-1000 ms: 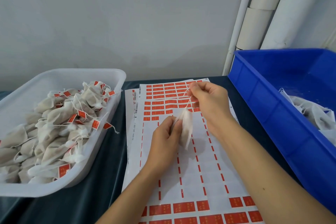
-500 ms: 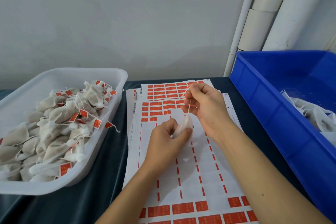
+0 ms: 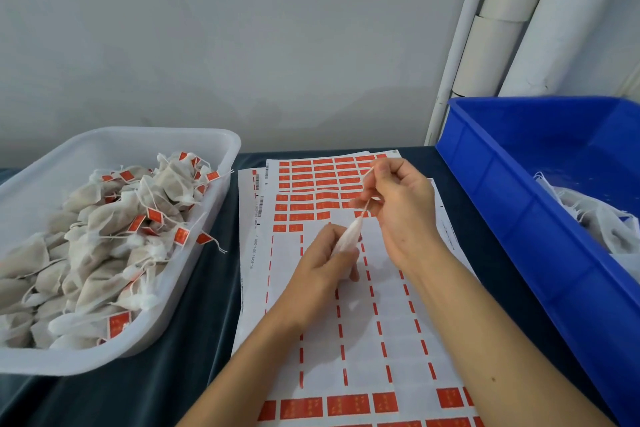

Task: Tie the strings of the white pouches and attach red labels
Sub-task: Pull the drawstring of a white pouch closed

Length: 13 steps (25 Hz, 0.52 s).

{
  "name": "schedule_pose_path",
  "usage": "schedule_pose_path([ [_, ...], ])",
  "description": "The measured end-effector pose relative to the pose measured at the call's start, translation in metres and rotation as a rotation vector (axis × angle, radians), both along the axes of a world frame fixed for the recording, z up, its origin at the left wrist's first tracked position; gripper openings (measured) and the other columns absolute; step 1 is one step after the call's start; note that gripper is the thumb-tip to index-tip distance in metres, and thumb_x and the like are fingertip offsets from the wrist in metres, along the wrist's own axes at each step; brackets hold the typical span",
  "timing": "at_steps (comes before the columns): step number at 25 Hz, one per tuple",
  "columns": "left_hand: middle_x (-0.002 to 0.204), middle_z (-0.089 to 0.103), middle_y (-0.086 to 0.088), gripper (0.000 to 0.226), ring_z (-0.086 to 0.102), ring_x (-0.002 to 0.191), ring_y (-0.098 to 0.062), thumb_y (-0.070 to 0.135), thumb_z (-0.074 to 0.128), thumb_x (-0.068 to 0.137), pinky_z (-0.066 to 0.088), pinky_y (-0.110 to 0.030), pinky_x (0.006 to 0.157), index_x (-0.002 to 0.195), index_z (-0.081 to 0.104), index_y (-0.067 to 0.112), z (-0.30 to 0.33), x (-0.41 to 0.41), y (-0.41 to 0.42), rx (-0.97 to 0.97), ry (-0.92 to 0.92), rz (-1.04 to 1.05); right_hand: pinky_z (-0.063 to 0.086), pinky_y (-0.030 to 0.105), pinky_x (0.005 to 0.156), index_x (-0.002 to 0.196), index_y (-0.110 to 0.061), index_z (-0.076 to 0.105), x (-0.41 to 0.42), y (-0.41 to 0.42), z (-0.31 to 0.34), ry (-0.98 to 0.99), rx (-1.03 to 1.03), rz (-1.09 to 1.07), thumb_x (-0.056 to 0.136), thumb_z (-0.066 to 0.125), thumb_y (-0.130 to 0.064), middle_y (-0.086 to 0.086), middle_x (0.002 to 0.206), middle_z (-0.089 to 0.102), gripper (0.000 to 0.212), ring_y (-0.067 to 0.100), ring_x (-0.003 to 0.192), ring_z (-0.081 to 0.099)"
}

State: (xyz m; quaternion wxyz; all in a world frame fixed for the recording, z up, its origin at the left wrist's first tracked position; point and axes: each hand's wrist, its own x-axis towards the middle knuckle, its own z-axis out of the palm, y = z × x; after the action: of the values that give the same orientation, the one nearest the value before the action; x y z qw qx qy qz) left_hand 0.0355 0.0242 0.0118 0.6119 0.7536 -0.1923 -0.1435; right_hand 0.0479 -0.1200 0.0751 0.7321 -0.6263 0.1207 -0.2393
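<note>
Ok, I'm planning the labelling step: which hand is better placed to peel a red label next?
Probably the right hand: it pinches only the string, directly above the red labels. The left hand holds the pouch.

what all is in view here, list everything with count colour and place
white tub: one, translucent white, left
labelled pouches: many, white with red labels, in the tub
label sheets: several overlapping, white with red labels, centre
blue bin: one, right
unlabelled pouches: a few, white, in the bin
pipes: white, upper right
pouch: one, white, in left hand
string: white, pinched by right hand
left hand: centre
right hand: centre
</note>
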Motion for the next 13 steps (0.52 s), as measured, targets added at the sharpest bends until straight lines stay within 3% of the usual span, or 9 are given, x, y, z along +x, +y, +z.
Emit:
schedule_pose_path([
  [3, 0.090, 0.068, 0.011, 0.038, 0.066, 0.083, -0.002, 0.061, 0.042, 0.092, 0.051, -0.009, 0.072, 0.096, 0.063, 0.030, 0.003, -0.001, 0.002, 0.012, 0.045, 0.056, 0.062, 0.027, 0.065, 0.096, -0.020, 0.070, 0.001, -0.011, -0.013, 0.020, 0.023, -0.093, 0.106, 0.055, -0.025, -0.004, 0.079, 0.074, 0.019, 0.017, 0.072, 0.075],
  [6, 0.086, 0.070, 0.006, 0.034, 0.065, 0.082, -0.008, 0.050, 0.050, 0.105, 0.052, -0.022, 0.082, 0.086, 0.062, 0.024, 0.006, 0.000, 0.001, -0.049, 0.055, 0.082, 0.063, 0.025, 0.067, 0.102, -0.033, 0.068, -0.003, -0.022, -0.034, 0.074, -0.027, -0.226, 0.104, 0.058, -0.021, -0.017, 0.089, 0.073, 0.015, 0.009, 0.084, 0.075],
  [10, 0.093, 0.073, 0.005, 0.033, 0.068, 0.099, -0.019, 0.042, 0.047, 0.108, 0.052, -0.027, 0.091, 0.094, 0.066, 0.018, 0.006, 0.001, 0.003, -0.116, 0.095, 0.136, 0.052, 0.020, 0.086, 0.114, -0.048, 0.063, -0.023, -0.027, -0.063, 0.016, -0.342, -0.253, 0.099, 0.056, -0.018, -0.030, 0.116, 0.064, 0.034, -0.004, 0.113, 0.060],
  [13, 0.089, 0.073, 0.005, 0.034, 0.068, 0.098, -0.026, 0.040, 0.047, 0.109, 0.053, -0.036, 0.095, 0.095, 0.066, 0.016, 0.007, 0.002, 0.002, -0.121, 0.101, 0.145, 0.043, 0.022, 0.101, 0.132, -0.044, 0.058, -0.033, -0.025, -0.070, -0.134, -0.599, -0.086, 0.101, 0.055, -0.026, -0.029, 0.137, 0.052, 0.036, 0.004, 0.133, 0.049],
])
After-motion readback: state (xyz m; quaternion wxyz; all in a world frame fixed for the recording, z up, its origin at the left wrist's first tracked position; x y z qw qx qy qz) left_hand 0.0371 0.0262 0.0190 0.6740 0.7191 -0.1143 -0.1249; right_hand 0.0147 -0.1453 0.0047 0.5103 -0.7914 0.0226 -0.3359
